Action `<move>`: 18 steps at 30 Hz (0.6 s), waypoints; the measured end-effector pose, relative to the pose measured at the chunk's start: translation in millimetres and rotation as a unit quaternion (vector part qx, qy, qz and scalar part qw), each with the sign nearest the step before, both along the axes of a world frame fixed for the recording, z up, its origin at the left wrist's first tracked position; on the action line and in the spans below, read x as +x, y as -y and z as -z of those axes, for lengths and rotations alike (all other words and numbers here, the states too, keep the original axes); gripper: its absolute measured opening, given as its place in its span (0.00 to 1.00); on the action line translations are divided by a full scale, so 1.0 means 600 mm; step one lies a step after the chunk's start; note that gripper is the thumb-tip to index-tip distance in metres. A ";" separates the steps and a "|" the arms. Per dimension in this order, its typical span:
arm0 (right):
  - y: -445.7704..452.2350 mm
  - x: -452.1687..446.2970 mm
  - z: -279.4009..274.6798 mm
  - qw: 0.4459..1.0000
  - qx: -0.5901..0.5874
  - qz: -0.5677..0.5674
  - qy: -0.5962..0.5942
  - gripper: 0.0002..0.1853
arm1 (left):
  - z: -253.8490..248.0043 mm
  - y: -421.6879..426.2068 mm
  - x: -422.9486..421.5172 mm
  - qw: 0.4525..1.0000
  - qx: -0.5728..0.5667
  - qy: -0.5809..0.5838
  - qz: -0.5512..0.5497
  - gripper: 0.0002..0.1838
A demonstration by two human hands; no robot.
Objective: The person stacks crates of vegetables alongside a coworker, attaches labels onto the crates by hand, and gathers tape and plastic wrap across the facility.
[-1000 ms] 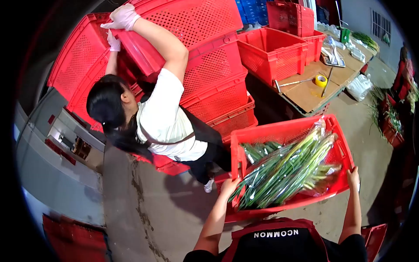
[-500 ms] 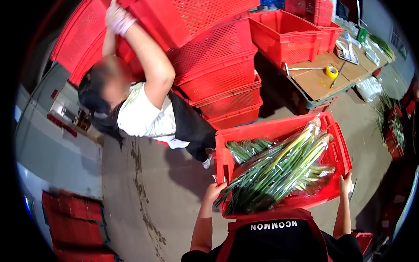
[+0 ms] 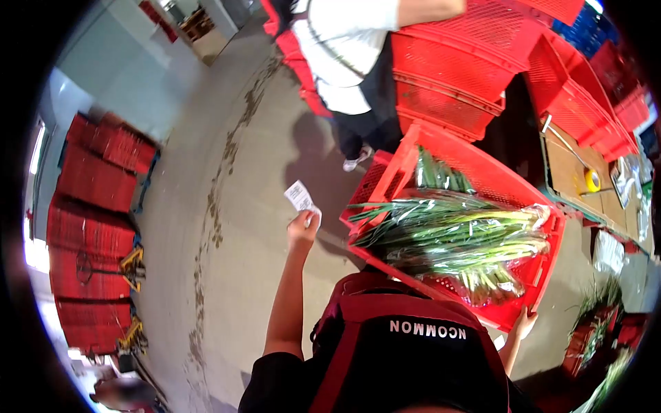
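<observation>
My left hand (image 3: 303, 226) is off the crate, its fingers closed on a white printed label (image 3: 298, 196) held out over the floor. My right hand (image 3: 525, 323) grips the near right corner of a red plastic crate (image 3: 475, 155). Inside the crate lie clear plastic bags of green onions (image 3: 454, 230), with leaves poking past its left rim. A shorter bag of greens (image 3: 441, 172) lies along the far side. Part of another red crate (image 3: 367, 189) shows below the left end; whether the two touch, I cannot tell.
A co-worker in a white shirt (image 3: 337, 51) stands ahead beside stacked red crates (image 3: 447, 76). To the right, a table (image 3: 568, 162) bears yellow tape (image 3: 592, 180) and tools. More stacked crates (image 3: 93, 227) and yellow pallet jacks (image 3: 131, 268) stand at the left.
My left hand has let go of the crate's left end and moved left with the label. The view has turned left, and the crate now appears tilted, its right end lower.
</observation>
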State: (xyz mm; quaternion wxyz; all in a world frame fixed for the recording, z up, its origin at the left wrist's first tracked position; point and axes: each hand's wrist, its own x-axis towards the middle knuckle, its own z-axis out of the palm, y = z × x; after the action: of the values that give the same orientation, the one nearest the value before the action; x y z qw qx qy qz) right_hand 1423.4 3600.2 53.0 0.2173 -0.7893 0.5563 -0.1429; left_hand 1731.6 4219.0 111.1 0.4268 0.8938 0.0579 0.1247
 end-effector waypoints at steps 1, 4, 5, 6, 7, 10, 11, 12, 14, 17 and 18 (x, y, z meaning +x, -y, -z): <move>-0.004 0.000 -0.005 1.000 -0.005 -0.001 0.009 0.26 | 0.013 -0.029 -0.035 0.999 -0.006 -0.047 -0.021 0.14; -0.008 -0.005 -0.008 0.999 0.026 0.021 -0.018 0.26 | 0.034 -0.098 -0.126 0.990 -0.004 -0.128 -0.053 0.15; 0.005 -0.013 0.014 0.998 -0.009 0.034 0.042 0.26 | 0.040 -0.115 -0.142 0.986 -0.001 -0.155 -0.066 0.15; -0.001 -0.009 0.012 0.993 -0.046 0.046 0.100 0.26 | 0.042 -0.128 -0.152 0.985 -0.005 -0.159 -0.066 0.15; -0.006 -0.005 0.006 0.984 -0.159 0.080 0.017 0.27 | 0.043 -0.142 -0.164 0.981 -0.015 -0.172 -0.085 0.14; -0.084 0.053 -0.072 0.923 -0.376 0.002 -0.075 0.28 | 0.065 -0.194 -0.185 0.975 -0.047 -0.190 -0.107 0.13; -0.119 0.085 -0.087 0.930 -0.361 -0.066 0.001 0.26 | 0.064 -0.211 -0.187 0.973 -0.065 -0.193 -0.109 0.13; -0.141 0.115 -0.079 0.925 -0.337 -0.159 0.078 0.23 | 0.067 -0.234 -0.186 0.971 -0.081 -0.196 -0.108 0.13; -0.273 0.217 -0.116 0.947 -0.238 -0.182 0.116 0.22 | 0.095 -0.289 -0.186 0.971 -0.090 -0.198 -0.098 0.14; -0.445 0.329 -0.142 0.917 -0.169 -0.315 0.180 0.20 | 0.114 -0.383 -0.186 0.974 -0.034 -0.209 -0.083 0.13; -0.504 0.362 -0.145 0.915 -0.151 -0.318 0.198 0.20 | 0.122 -0.431 -0.186 0.974 -0.030 -0.211 -0.074 0.13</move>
State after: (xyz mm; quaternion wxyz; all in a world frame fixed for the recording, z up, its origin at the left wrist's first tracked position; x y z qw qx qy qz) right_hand 1640.6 3902.5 139.8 0.2352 -0.9034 0.1938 -0.3016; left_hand 1619.8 4477.6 38.1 0.4208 0.8802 0.2161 -0.0379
